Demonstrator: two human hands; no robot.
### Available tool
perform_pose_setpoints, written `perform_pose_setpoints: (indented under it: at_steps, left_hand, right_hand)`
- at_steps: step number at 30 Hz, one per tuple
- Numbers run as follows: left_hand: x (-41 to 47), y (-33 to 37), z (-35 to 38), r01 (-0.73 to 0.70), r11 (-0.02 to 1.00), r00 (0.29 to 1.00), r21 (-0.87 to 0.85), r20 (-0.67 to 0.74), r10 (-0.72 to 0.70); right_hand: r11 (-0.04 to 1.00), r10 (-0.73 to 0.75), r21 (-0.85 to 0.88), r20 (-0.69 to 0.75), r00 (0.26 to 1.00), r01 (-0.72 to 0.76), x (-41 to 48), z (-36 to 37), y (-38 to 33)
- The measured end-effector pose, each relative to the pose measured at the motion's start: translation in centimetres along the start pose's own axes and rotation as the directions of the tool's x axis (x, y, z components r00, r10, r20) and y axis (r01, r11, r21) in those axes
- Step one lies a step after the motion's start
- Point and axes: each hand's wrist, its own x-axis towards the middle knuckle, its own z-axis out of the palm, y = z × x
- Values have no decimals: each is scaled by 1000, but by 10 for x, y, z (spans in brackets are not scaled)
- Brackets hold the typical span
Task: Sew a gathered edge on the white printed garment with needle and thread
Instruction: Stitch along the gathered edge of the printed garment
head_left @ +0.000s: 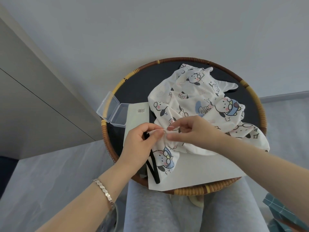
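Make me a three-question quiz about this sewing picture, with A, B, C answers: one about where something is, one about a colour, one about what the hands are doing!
1. Where is the clear plastic box? A. in a drawer B. at the tray's left edge C. on the person's lap
2. What colour is the strap beside the left hand? A. black B. red C. yellow
3. What are the two hands doing? A. resting flat on knees B. holding scissors C. pinching the garment's bunched edge

1 B, the open box sits over the left rim; 2 A, it shows black against the white paper; 3 C, left hand and right hand both close fingertips on bunched fabric.
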Motion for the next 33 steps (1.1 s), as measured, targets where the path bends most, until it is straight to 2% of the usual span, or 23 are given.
perform_pose_setpoints:
  at_steps: [3, 8, 12, 15, 22, 27, 30, 33]
  left_hand:
    - [0, -3, -6, 8, 1000, 1000, 11, 28, -8]
    - [-1, -9, -16, 74, 997, 992, 17, 101, -75]
    - [-2, -7, -16, -4, 999, 992, 34, 123, 0]
    - [-1, -5, -14, -28, 999, 993, 45, 116, 23]
    - [2, 2, -13, 83, 995, 978, 46, 186, -90]
    - [-1, 2, -13, 55, 998, 986, -5, 161, -53]
    - [-3, 1, -12, 22, 1000, 986, -8, 166, -21]
    - [-4, 2, -12, 22, 999, 985, -28, 169, -17]
  right_hand:
    - [999, 6, -51, 13, 1000, -5, 0, 5, 4]
    - [999, 40, -28, 73, 997, -38, -1, -1, 7]
    - [1000, 10, -4, 118, 993, -10, -5, -6, 6]
    - [998, -26, -50, 95, 995, 31, -6, -8, 8]
    - [965, -181, -184, 55, 982, 188, -10, -7, 9]
    - [869, -351, -363, 30, 936, 337, -15, -5, 15]
    - [873, -351, -359, 12, 936, 331, -16, -3, 15]
    - [913, -281, -311, -9, 960, 265, -15, 0, 11]
